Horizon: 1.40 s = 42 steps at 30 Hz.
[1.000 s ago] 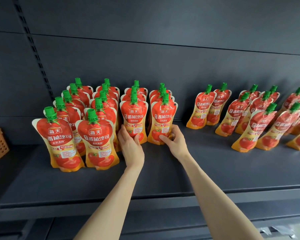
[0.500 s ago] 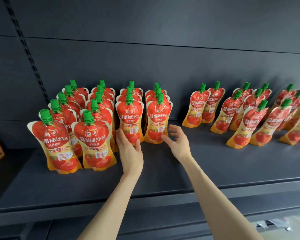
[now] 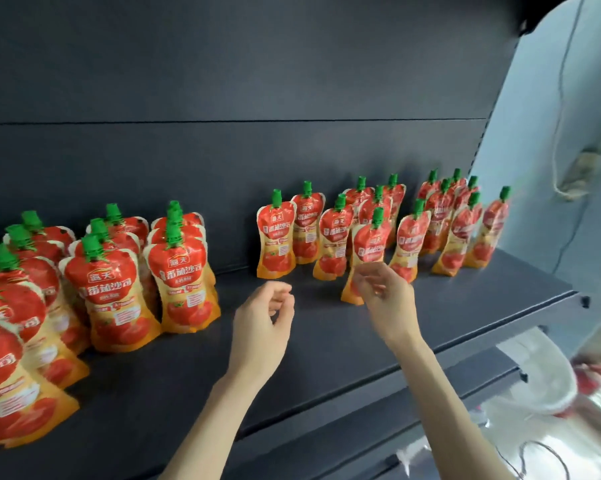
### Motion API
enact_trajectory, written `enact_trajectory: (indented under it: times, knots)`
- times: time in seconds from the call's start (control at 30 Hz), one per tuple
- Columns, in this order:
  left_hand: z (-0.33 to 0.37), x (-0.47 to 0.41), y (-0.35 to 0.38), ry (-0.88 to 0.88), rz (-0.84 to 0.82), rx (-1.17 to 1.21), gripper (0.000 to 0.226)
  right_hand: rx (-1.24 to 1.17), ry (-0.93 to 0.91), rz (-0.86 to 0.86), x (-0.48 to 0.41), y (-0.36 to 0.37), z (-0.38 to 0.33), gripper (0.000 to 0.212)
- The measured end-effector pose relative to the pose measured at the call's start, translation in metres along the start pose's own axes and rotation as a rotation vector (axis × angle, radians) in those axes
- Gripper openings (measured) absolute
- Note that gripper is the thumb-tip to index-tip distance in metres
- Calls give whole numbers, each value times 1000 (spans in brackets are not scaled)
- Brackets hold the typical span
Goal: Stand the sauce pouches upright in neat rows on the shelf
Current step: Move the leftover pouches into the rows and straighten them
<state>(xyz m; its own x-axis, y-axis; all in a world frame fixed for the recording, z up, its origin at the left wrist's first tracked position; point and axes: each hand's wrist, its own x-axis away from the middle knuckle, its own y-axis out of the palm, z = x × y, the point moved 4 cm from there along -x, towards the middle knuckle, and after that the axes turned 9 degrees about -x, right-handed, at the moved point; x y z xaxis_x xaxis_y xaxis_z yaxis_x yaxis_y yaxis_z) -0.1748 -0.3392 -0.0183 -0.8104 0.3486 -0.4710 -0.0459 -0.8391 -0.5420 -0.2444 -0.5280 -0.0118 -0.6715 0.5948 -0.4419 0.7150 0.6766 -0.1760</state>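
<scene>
Hands shifted right: left hand (image 3: 264, 315) grip released, right hand (image 3: 387, 299) unclear at red green-capped pouch (image 3: 370, 242).

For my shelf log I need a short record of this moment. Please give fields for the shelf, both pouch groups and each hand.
surface: dark shelf, pouches standing on it
left side: tidy group, upright in tight rows, labels forward
right side: loose group, upright, unevenly spaced, some turned
free hand: left hand over the bare gap between groups, fingers loosely curled, holding nothing
other hand: right hand at the front pouch of the loose group; blur hides whether it grips
</scene>
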Motion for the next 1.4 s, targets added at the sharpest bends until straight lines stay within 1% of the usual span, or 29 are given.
enact_trajectory:
  times: [0.07,0.13,0.27,0.37,0.47,0.53,0.63,0.7,0.8,0.87,0.97,1.03,1.13,1.23,1.27,1.37,1.4]
  knots:
    - [20,-9,34,14,-8,36,12,3,3,10,-14,-34,13,11]
    - [40,-14,68,-11,22,94,14,15,6,-2,-29,-65,27,11]
    - [63,-14,128,-133,137,187,31,31,10,-63,-56,-109,53,9]
    - [66,-16,159,-229,219,189,49,16,-3,-108,-76,-126,70,10]
    - [64,-30,174,-298,227,177,65,-16,-8,-115,-96,-133,85,13]
    - [63,-43,180,-319,218,199,69,-27,5,-129,-108,-131,94,21]
    - [59,-57,190,-368,165,254,63,-108,69,-171,-125,-122,112,36]
    - [54,-61,198,-392,127,260,53,-203,148,-216,-132,-114,124,40]
    - [43,-61,206,-413,105,245,40,-258,223,-295,-133,-103,139,33]
    - [39,-61,211,-410,77,229,36,-278,259,-345,-134,-98,148,33]
    - [43,-59,211,-402,73,235,26,-328,244,-367,-135,-97,150,29]
    - [52,-54,208,-405,97,270,25,-354,228,-375,-134,-101,144,24]
    - [68,-40,198,-416,124,333,30,-420,217,-416,-127,-108,128,23]
    - [86,-14,187,-424,151,355,33,-416,188,-457,-109,-115,114,18]
    - [92,-3,183,-438,186,360,34,-407,183,-477,-101,-116,110,21]
    - [105,38,170,-506,299,365,32,-398,209,-526,-68,-118,102,53]
    - [108,51,164,-530,316,358,29,-414,224,-533,-55,-118,98,57]
